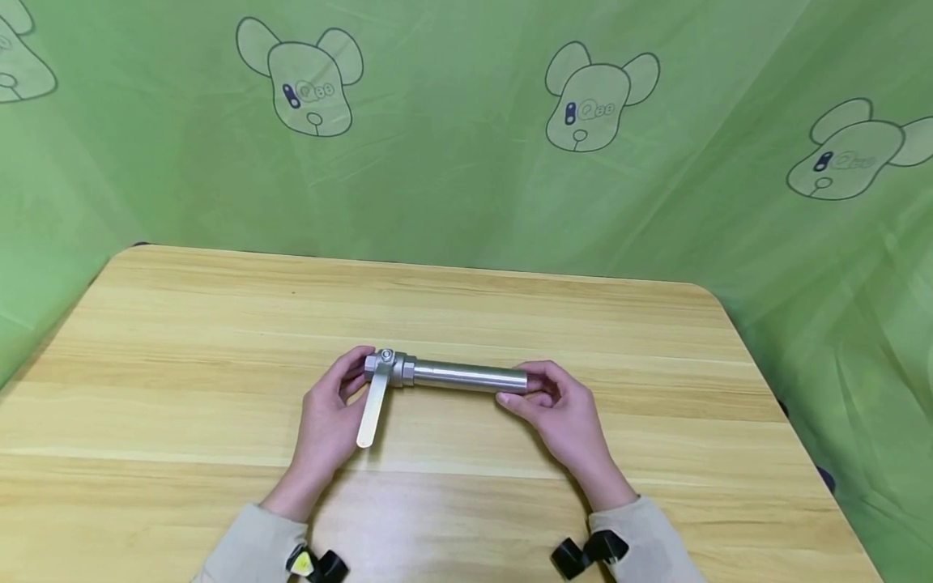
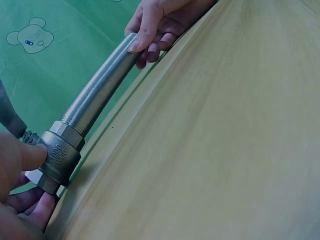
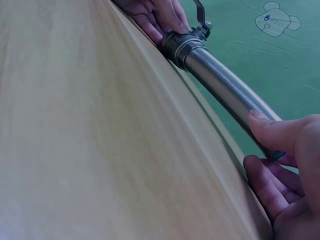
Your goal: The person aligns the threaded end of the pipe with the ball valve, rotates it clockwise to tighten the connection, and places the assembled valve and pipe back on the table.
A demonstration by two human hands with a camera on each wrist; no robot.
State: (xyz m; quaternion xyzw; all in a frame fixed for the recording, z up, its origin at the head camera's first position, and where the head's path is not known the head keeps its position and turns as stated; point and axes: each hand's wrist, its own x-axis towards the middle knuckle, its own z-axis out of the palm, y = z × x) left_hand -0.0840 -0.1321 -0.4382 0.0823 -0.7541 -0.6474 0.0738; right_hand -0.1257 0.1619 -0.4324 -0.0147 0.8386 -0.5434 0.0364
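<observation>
A ball valve (image 1: 399, 370) with a flat metal lever handle (image 1: 373, 411) is joined to a smooth steel pipe (image 1: 466, 376). Together they lie crosswise between the two hands, close over the table. My left hand (image 1: 330, 421) grips the valve body at the left end, thumb against its side, as the left wrist view shows near the raised lettering. The lever points toward me. At the other end, my right hand (image 1: 564, 413) pinches the pipe's free end, with the thumb (image 3: 267, 130) on its surface and fingers beneath.
The wood-grain table (image 1: 219, 324) has rounded far corners. Green fabric (image 1: 452, 186) printed with bear heads hangs behind it and along the sides. Black wrist devices (image 1: 590, 555) sit at both grey sleeve cuffs (image 1: 251, 546).
</observation>
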